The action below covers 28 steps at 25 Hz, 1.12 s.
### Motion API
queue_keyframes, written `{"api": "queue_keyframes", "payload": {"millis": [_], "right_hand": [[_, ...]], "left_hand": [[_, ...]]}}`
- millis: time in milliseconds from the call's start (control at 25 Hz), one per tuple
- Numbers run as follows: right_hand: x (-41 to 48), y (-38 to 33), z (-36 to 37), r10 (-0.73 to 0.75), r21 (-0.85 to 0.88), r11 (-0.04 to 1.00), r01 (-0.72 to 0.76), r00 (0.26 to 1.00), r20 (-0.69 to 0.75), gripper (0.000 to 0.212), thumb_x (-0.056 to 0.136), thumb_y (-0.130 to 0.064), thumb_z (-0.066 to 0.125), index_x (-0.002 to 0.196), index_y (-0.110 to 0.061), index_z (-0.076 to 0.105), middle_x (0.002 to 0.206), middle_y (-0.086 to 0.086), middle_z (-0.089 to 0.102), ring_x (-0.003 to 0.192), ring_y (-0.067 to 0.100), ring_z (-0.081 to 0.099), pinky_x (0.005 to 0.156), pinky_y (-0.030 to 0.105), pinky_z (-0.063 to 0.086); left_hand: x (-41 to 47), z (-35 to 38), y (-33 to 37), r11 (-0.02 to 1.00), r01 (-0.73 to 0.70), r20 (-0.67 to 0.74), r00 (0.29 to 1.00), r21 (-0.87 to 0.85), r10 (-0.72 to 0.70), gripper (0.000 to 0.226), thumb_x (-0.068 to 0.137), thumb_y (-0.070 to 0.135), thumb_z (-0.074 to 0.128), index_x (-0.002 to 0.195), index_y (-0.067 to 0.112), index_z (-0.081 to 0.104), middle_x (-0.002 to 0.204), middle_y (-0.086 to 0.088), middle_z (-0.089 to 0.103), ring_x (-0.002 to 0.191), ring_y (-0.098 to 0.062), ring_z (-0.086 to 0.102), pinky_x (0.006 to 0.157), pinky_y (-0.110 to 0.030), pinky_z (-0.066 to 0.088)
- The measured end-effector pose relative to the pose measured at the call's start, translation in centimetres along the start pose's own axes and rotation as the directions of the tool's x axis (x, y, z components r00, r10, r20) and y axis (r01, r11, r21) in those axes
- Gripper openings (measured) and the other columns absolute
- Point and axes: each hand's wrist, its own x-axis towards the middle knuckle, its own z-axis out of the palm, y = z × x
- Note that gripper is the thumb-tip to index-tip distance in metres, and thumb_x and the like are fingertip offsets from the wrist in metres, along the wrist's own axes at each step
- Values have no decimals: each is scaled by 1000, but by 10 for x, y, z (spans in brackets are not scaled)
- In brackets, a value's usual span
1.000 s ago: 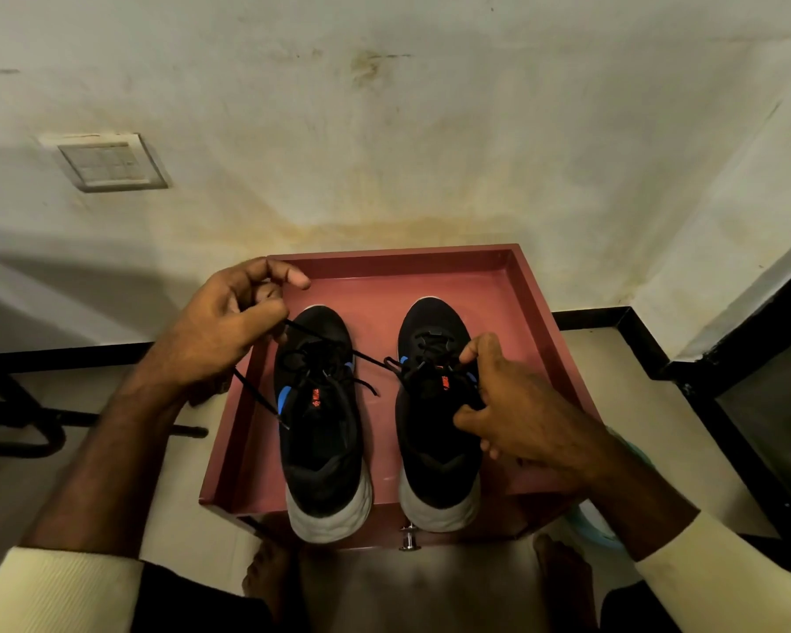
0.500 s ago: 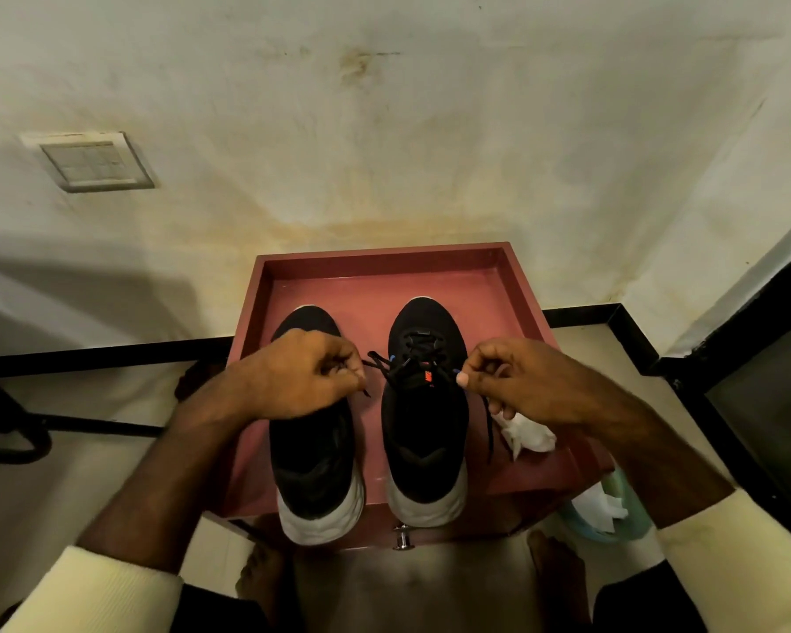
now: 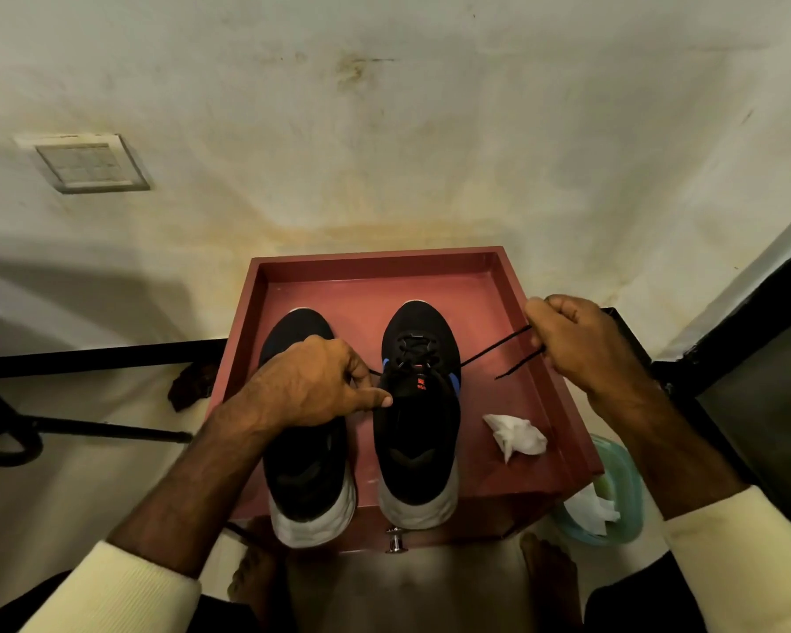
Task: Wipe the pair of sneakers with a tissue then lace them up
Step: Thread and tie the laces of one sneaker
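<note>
Standing side by side on the red surface (image 3: 375, 263), toes toward the wall, are a left sneaker (image 3: 307, 472) and a right sneaker (image 3: 416, 450). The left grip (image 3: 311, 386), above the left sneaker, pinches one end of the right sneaker's lace (image 3: 494, 348). The right grip (image 3: 576, 340), raised over the surface's right rim, holds the other end taut. A crumpled tissue (image 3: 517, 436) lies beside the right sneaker.

Quick tally: two black sneakers, the left sneaker (image 3: 309, 477) and the right sneaker (image 3: 417, 443). One red tray (image 3: 375, 271). One crumpled tissue (image 3: 517, 435), right of centre. Two hands, left hand (image 3: 311, 386) and right hand (image 3: 576, 340). One lace (image 3: 489, 351) visible. One switch plate (image 3: 90, 163), upper left.
</note>
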Motion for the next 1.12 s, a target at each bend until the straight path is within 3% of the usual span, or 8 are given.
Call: {"api": "queue_keyframes", "payload": {"millis": [280, 400, 480, 600, 720, 840, 960, 1120], "right_hand": [[7, 9, -10, -19, -105, 994, 4, 991, -136, 45, 97, -37, 54, 77, 3, 58, 68, 10, 54, 62, 22, 48, 61, 32, 41], [6, 14, -10, 25, -421, 907, -22, 1000, 2, 40, 97, -42, 53, 80, -7, 62, 78, 10, 65, 72, 24, 60, 66, 33, 46], [2, 16, -4, -46, -674, 738, 34, 999, 0, 37, 96, -47, 56, 106, -13, 69, 108, 10, 70, 99, 28, 65, 84, 39, 51], [-1, 8, 10, -326, -448, 830, 333, 940, 97, 28, 96, -34, 63, 119, -20, 70, 119, -1, 68, 111, 19, 62, 94, 38, 53], [-7, 3, 30, -396, -249, 814, 525, 815, 424, 21, 95, -24, 70, 115, -27, 76, 110, -12, 71, 103, 6, 63, 92, 32, 54], [-5, 8, 42, -385, -253, 804, 538, 796, 467, 15, 95, -29, 73, 108, -31, 79, 104, -14, 75, 96, 4, 68, 91, 36, 59], [-2, 8, 38, -396, -295, 781, 550, 802, 447, 8, 95, -32, 72, 100, -31, 78, 97, -16, 76, 88, 1, 67, 87, 35, 59], [-4, 8, 31, -397, -358, 744, 563, 805, 441, 9, 98, -35, 69, 98, -32, 77, 100, -17, 76, 90, 3, 67, 86, 31, 56]], "left_hand": [[1, -1, 1, 999, -20, 45, 999, -33, 21, 37, 81, 65, 75, 71, 30, 75, 66, 11, 71, 65, -5, 68, 70, -25, 58], [-8, -16, -7, 994, -23, 2, 1000, -109, 23, 33, 86, 58, 73, 81, 26, 75, 65, 14, 68, 62, 0, 65, 61, -14, 50], [-14, -30, -16, 1000, -2, -221, 975, -21, -3, 32, 90, 56, 69, 87, 25, 73, 77, 14, 64, 70, -1, 61, 66, -20, 50], [-12, -30, -16, 993, -111, -376, 919, 37, 117, 24, 96, 46, 65, 109, 27, 74, 103, 9, 65, 92, -7, 63, 82, -29, 55], [-2, -7, -7, 958, -266, -164, 946, 106, 281, 34, 98, 37, 60, 131, 34, 67, 127, 9, 70, 116, -10, 65, 103, -39, 54], [9, 2, -9, 940, -272, -92, 951, 209, 295, 27, 100, 37, 60, 123, 32, 73, 119, 10, 76, 111, -12, 69, 100, -37, 55], [10, -3, -13, 950, -261, -115, 952, 170, 282, 19, 100, 37, 64, 108, 29, 79, 104, 11, 78, 96, -9, 71, 90, -35, 58], [9, -11, -19, 976, -207, -85, 974, 65, 212, 16, 98, 34, 69, 107, 29, 81, 104, 16, 78, 95, -1, 70, 93, -29, 59]]}}
